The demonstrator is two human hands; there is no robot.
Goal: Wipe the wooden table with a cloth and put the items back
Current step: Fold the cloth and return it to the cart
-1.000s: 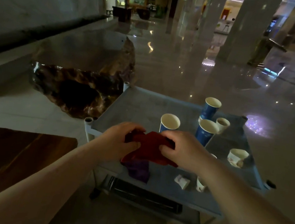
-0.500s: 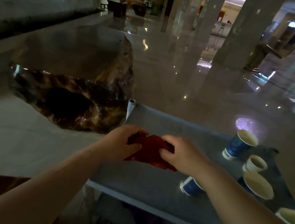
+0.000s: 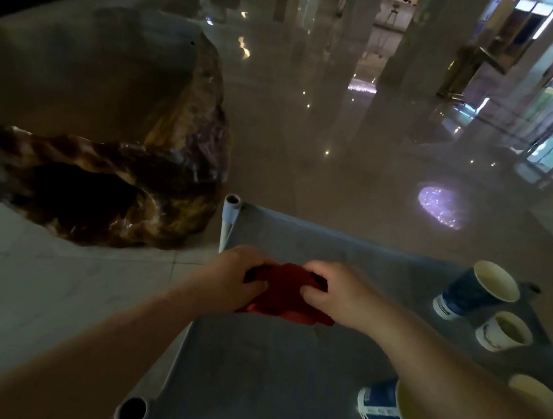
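Red cloth (image 3: 284, 293): bunched, held up between both our hands over the left part of the grey cart top (image 3: 266, 373); whether it touches the top we cannot tell.

Left hand (image 3: 233, 275): fingers curled, grasping the cloth's left end.

Right hand (image 3: 337, 295): fingers curled, pinching the cloth's right end.

Tall blue paper cup (image 3: 472, 290): upright at the cart's far right.

Small white cup (image 3: 502, 333): just beside it, nearer to us.

Second blue cup (image 3: 380, 407): partly hidden under our right forearm.

Pale cup rim (image 3: 536, 394): at the right edge, mostly hidden.

Large gnarled slab (image 3: 92, 92): on the glossy floor (image 3: 360, 157), left of the cart and apart from it.
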